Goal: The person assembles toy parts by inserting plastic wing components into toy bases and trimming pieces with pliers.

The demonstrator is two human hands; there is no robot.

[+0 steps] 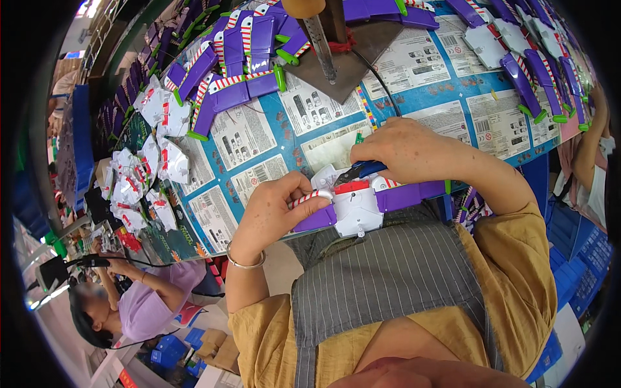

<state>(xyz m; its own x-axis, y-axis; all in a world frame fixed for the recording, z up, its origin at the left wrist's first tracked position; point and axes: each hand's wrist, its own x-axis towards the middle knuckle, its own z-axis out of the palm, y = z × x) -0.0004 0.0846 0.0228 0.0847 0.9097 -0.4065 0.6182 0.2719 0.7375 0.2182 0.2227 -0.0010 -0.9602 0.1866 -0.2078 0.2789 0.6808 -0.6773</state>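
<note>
At the table's near edge lies a winged toy part with a white plastic body (359, 212), a red piece in it, and purple wings on both sides trimmed with red and white stripes. My left hand (275, 204) pinches its left wing by the striped edge between thumb and fingers. My right hand (404, 152) is closed round a dark tool with blue handles (363, 169), which looks like cutting pliers. The tool's tip is over the white body beside the red piece. Just above my right fingers is a small green piece (359, 138).
Purple wing parts (246, 87) are piled at the far left, and finished-looking winged pieces (521, 71) lie far right. White plastic bodies (129, 181) are heaped left. A press-like machine with a metal base (349, 77) stands at the back; a black cable runs from it. Another person (149, 297) works at left.
</note>
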